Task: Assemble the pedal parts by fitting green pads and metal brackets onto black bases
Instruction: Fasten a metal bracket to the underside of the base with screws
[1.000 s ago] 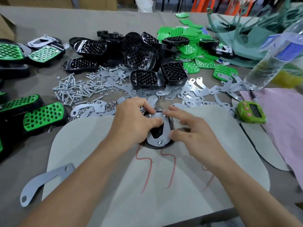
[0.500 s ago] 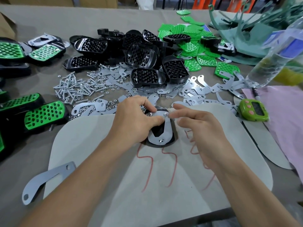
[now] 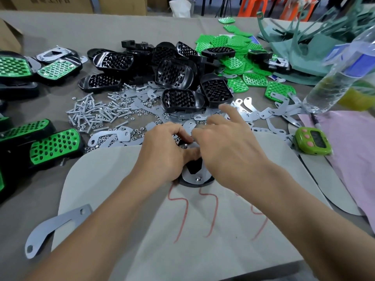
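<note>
Glossy black plastic bases (image 3: 174, 75), matt metal brackets (image 3: 55, 227)

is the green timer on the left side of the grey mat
No, the green timer lies past the right edge of the grey mat, next to the pink cloth.

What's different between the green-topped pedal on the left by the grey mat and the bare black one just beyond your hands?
The green-topped pedal has a perforated green pad fitted; the black base shows only bare studs. The green-topped pedal lies beside other padded ones; the black base rests on loose metal brackets. Both have the same rounded black shell.
</note>
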Motion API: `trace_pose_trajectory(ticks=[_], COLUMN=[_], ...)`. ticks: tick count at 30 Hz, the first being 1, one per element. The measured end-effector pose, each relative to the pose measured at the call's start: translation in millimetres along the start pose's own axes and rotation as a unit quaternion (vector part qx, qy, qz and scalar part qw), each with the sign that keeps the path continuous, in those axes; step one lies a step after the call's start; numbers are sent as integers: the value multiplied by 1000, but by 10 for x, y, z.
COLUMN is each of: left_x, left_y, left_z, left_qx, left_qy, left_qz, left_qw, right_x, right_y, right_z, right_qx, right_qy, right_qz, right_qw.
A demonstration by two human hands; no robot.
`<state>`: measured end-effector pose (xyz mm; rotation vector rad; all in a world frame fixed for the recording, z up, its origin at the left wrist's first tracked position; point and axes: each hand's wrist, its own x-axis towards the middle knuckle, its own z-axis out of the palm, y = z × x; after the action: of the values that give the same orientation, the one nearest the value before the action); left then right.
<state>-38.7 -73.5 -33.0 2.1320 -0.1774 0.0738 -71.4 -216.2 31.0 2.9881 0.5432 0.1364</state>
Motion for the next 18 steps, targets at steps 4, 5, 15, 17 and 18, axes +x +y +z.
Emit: trace_pose_trajectory(ticks=[4,5,15,17,18], left_x=[-9,-10,-8,-6,-6], left_y=[25,26,13,8,9], left_z=[-20,-23,-1,5,7], left_qx=[13,16,-2,-9,-6], left_qy=[-4,-1,-11,-6,-4], left_qz=[15,17,0,-3,-4], left_qw=[1000,1000,1000,1000,1000], right_x=[28,29,55,50,38], right_y=[-69,-81,-50,15,42], right_z=[-59,-55,45,82,97], right_qx=[-60,-64,-39,-21,-14], right_qy=[-41,-39,-67,-67,-61], right_qz=[-24,-26,-5,-15,-18], right_qw=[997,997,997,997,998])
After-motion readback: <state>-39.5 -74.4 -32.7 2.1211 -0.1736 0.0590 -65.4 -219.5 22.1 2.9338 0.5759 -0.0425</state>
